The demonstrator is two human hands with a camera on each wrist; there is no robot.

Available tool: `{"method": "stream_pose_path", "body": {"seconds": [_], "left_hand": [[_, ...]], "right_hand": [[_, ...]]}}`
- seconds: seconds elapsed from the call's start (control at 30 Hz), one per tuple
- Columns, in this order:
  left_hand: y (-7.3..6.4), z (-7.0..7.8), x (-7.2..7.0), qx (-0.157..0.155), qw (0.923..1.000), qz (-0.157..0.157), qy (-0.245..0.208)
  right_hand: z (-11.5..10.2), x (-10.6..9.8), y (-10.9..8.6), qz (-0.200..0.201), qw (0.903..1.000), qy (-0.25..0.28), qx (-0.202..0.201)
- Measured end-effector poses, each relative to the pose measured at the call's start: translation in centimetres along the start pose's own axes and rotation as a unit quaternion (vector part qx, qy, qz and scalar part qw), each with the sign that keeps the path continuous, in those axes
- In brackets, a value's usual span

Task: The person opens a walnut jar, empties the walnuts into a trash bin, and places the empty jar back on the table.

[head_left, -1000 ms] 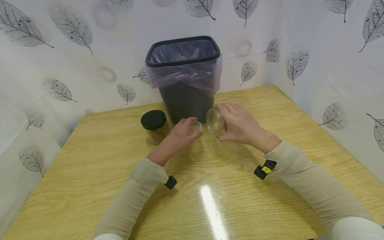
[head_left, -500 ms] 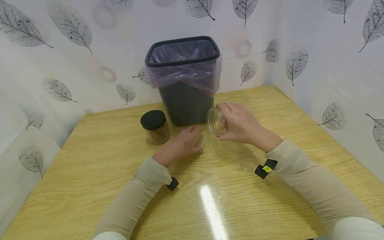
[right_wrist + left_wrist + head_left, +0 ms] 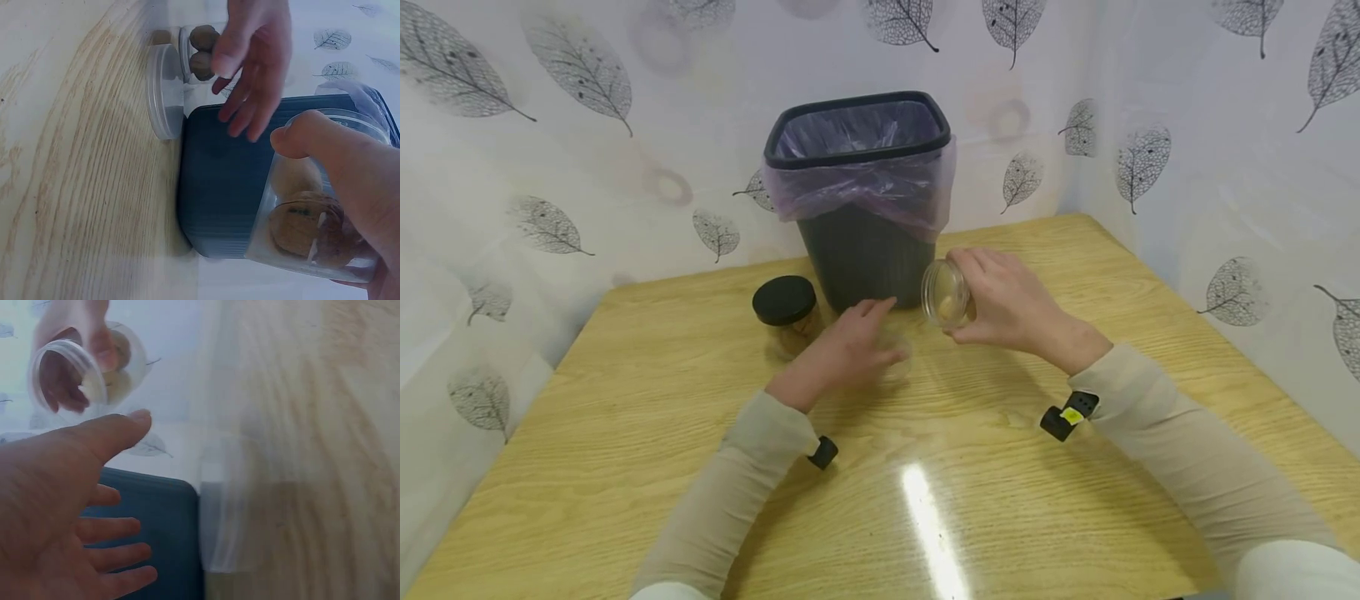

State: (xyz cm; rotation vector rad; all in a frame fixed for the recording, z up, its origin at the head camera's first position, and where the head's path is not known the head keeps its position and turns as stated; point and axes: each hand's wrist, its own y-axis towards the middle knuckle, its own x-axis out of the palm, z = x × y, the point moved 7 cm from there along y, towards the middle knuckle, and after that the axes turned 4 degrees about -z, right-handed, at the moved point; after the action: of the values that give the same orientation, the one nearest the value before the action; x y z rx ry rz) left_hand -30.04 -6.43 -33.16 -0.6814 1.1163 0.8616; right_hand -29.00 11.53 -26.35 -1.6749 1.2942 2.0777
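Lid [image 3: 164, 92] lowered — left fingers [image 3: 119, 556] spread; right fingers [image 3: 973, 265] grip jar [image 3: 931, 293] — axis near-horizontal, mouth leftward.

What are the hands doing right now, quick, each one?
Left hand: open, holding nothing.
Right hand: holding a tilted clear jar.

From up at the head, one view looks down across the tabletop [image 3: 625, 425] to its far edge [image 3: 1015, 227]; the wrist views, closer and tipped sideways, face that way too, sharing the open walnut jar [image 3: 945, 294] and trash bin [image 3: 868, 262].
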Motion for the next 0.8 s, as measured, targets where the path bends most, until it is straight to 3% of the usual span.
{"method": "stream_pose_path", "body": {"seconds": [0.37,0.6,0.8], "left_hand": [[-1.9,-1.0,-5.3,-0.035,0.9957,0.055,-0.067],[-3.2,-3.3,-8.1,-0.061,0.9898,0.08,-0.101],[-4.0,-5.6,-10.0,-0.113,0.9851,0.082,-0.1]], "right_hand": [[0.6,-1.0,0.7,0.001,0.9999,0.003,0.015],[1.3,-2.2,1.2,0.004,0.9996,0.014,0.026],[2.1,-3.1,1.7,-0.015,0.9981,0.024,0.056]]}}
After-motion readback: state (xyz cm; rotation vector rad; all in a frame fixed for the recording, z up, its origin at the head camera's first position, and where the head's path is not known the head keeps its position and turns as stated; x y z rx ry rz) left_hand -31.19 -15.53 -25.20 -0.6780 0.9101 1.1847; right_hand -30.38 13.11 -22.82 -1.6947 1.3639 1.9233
